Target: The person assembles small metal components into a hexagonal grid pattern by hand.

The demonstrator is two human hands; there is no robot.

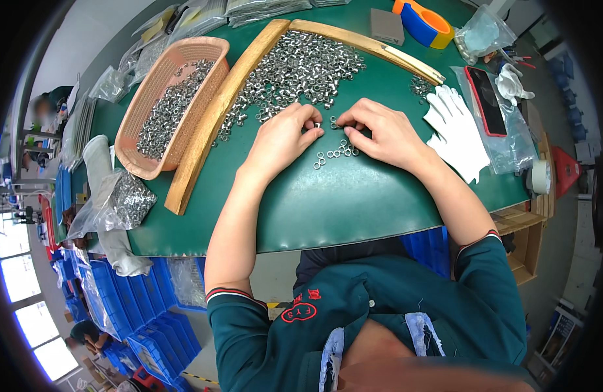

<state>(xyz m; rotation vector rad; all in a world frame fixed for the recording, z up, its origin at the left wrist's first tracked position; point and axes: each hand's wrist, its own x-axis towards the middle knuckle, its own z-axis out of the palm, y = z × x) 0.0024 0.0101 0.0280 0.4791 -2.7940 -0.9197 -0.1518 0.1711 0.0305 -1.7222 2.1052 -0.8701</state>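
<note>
My left hand (285,139) is closed, its thumb and forefinger pinching a small shiny metal ring (318,125). Opposite it, my right hand (386,134) has its thumb and fingers drawn together; whatever lies between them is hidden. Two more rings touch or nearly touch the right fingertips. Just below the hands, several loose rings (338,152) lie in a short slanting row on the green tabletop (327,209). Beyond the hands spreads a large heap of the same metal rings (301,65).
Wooden strips (223,111) border the heap at left and back. A pink plastic basket (134,124) of rings stands at left, near a bag of small metal parts (133,199). White gloves (455,127), a red-edged phone (485,101) and a tape dispenser (422,25) lie at right.
</note>
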